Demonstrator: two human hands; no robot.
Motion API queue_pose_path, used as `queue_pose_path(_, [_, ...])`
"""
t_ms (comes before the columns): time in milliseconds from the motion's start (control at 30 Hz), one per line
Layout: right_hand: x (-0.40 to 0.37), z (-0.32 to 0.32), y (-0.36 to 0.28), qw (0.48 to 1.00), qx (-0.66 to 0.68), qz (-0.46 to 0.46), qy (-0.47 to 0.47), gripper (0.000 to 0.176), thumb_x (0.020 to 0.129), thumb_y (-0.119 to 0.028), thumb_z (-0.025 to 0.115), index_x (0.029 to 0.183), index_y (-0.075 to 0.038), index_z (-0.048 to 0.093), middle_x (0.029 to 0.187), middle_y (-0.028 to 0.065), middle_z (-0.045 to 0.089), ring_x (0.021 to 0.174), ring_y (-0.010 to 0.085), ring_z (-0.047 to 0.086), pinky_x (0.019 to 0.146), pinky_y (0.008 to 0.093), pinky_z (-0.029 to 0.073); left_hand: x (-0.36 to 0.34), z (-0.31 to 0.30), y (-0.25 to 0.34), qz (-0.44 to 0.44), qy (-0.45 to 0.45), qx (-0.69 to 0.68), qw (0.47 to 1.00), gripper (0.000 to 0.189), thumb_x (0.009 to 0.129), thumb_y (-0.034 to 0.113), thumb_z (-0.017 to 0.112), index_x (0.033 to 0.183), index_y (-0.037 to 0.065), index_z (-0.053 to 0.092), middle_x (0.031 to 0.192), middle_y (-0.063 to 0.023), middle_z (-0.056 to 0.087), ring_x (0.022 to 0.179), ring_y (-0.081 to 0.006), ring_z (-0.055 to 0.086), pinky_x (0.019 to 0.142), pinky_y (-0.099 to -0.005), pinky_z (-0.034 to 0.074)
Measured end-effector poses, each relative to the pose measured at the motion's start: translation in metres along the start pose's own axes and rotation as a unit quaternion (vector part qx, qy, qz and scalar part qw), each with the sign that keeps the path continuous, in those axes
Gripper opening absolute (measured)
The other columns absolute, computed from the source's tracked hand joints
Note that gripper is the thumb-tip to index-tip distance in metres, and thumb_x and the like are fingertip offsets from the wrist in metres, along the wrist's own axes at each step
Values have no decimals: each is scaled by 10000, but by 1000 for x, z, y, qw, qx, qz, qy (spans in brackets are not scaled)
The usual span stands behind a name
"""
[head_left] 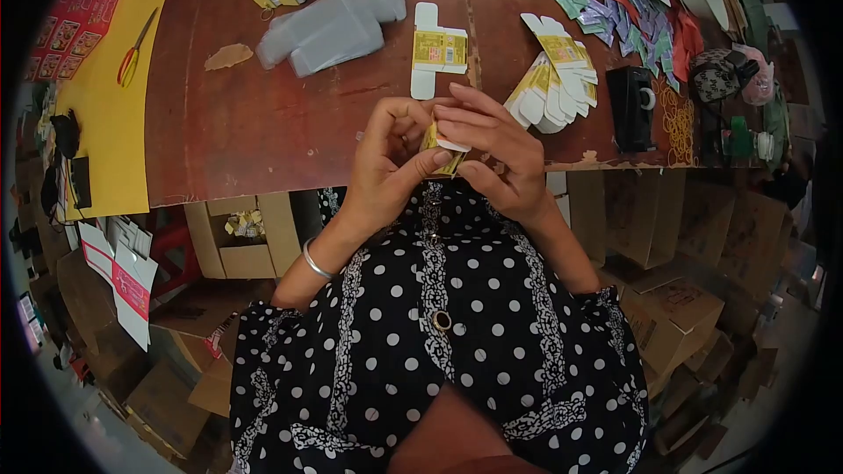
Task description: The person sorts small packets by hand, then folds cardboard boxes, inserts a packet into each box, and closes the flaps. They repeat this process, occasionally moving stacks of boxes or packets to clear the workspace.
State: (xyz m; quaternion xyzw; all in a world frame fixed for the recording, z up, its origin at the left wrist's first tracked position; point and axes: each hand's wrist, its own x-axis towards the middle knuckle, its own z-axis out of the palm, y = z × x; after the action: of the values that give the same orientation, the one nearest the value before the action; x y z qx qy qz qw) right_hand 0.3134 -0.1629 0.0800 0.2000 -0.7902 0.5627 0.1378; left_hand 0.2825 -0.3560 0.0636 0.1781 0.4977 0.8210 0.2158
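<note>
Black polka-dot clothing (474,298) on your torso is nearest; just beyond it, at the table's near edge, a small yellow box (444,160) with a white flap sits between your left hand (386,154) and right hand (507,154), drawn together with fingers around it. Past them on the red-brown table (202,123) lie a flat yellow-and-white carton (442,47), clear plastic sleeves (338,28) to its left and fanned cartons (555,83) to its right

No text is legible, not even on the flat carton (441,47) or red sheet (77,22).
</note>
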Motion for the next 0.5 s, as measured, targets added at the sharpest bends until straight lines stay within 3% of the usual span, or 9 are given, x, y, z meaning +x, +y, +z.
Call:
queue_pose_path(33, [2, -3, 3, 999, -7, -34, -31, 298, 878, -32, 711, 1172, 17, 707, 1244, 175, 697, 1336, 336, 540, 1125, 439, 412, 0, 0, 0, 5, 6, 9, 1000, 327, 951, -45, 646, 1178, 44, 428, 1415, -167, 520, 1264, -179, 536, 1049, -319, 476])
queue_pose_path(167, [-3, -2, 12, 999, 34, -1, -21, 316, 856, -13, 739, 1169, 9, 710, 1253, 157, 694, 1329, 311, 544, 1100, 410, 439, 1, -1, -4, 12, -7, 20, 1000, 338, 944, -54, 649, 1183, 39, 428, 1421, -165, 514, 1274, -181, 531, 1059, -319, 465])
queue_pose_path(233, [-1, 2, -3, 978, 139, 153, 22, 310, 842, 25, 742, 1150, 18, 707, 1224, 148, 703, 1314, 287, 550, 1043, 373, 487, 1, -3, -7, 7, -2, 65, 998, 365, 933, -65, 659, 1195, 37, 427, 1426, -164, 508, 1265, -183, 538, 1066, -321, 457])
queue_pose_path(367, [0, 0, 8, 987, 108, 114, 31, 225, 845, 71, 727, 1065, 30, 700, 1193, 155, 705, 1242, 260, 597, 987, 345, 522, 1, 1, -4, 3, -14, 118, 993, 388, 924, -71, 667, 1211, 39, 429, 1426, -169, 503, 1271, -191, 541, 1077, -328, 451])
queue_pose_path(433, [2, 3, 4, 965, 189, 167, 74, 132, 856, 67, 730, 972, 31, 678, 1144, 164, 715, 1148, 235, 641, 979, 345, 527, 4, 4, -1, 21, -10, 123, 992, 395, 920, -69, 674, 1215, 37, 435, 1420, -170, 507, 1287, -200, 539, 1081, -334, 453])
queue_pose_path(500, [3, 5, 5, 962, 208, 161, 80, 130, 867, 64, 730, 980, 37, 672, 1112, 147, 712, 1107, 207, 651, 957, 321, 531, 3, 4, -1, 9, -9, 126, 992, 396, 918, -70, 675, 1216, 34, 436, 1420, -172, 508, 1298, -203, 534, 1080, -335, 457])
